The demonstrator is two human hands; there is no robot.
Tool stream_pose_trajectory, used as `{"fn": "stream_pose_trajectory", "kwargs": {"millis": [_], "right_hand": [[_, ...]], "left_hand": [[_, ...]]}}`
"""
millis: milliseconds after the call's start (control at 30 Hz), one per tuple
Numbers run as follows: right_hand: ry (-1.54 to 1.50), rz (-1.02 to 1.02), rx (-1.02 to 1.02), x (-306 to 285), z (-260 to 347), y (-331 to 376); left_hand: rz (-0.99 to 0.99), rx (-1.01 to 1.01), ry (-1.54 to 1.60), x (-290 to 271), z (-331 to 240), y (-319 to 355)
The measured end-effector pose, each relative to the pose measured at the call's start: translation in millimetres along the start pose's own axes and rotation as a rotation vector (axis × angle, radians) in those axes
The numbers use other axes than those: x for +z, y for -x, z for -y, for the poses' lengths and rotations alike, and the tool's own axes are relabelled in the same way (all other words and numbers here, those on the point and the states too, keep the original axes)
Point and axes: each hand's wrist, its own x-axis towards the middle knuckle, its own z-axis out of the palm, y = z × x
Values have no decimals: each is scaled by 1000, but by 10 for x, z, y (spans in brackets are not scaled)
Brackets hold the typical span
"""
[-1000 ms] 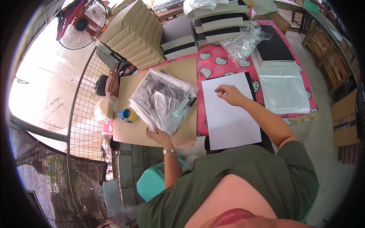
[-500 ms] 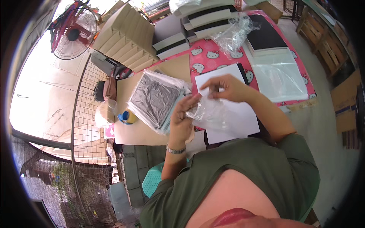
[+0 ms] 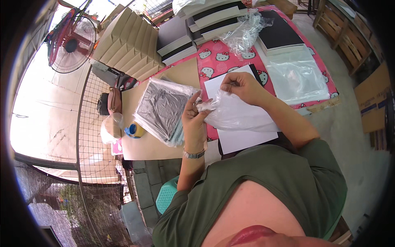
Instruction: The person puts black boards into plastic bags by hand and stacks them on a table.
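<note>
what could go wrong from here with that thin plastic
The clear plastic looks thin and is bunched between the left hand and right hand, so it might tear or crease if pulled hard. It also hangs over the white sheet, which looks loose and could get dragged out of place.

Small paper-goods workshop, apparently semi-open. Indicators: 1 pink-covered desk (image 3: 214,61) bearing brown-wrapped packets (image 3: 123,45) at far left, black-topped paper stacks (image 3: 218,17) along the far side and clear plastic sheets (image 3: 296,84) at right; 1 caged fan (image 3: 72,45); wire mesh (image 3: 93,123) on the left; hard grey floor (image 3: 335,119) and wooden panels (image 3: 331,21) on the right.
</note>
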Motion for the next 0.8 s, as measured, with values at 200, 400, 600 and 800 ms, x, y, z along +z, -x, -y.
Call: {"fn": "stream_pose_trajectory", "kwargs": {"millis": [200, 400, 600, 800], "right_hand": [[-135, 13, 51, 70, 107, 46], [-110, 108, 145, 77, 64, 34], [-227, -62, -25, 172, -131, -43], [-299, -54, -37, 198, -121, 50]], "left_hand": [[82, 76, -31, -199, 74, -33], [1, 25, -58, -173, 51, 30], [-23, 31, -101, -152, 177, 133], [43, -90, -117, -152, 178, 156]]}}
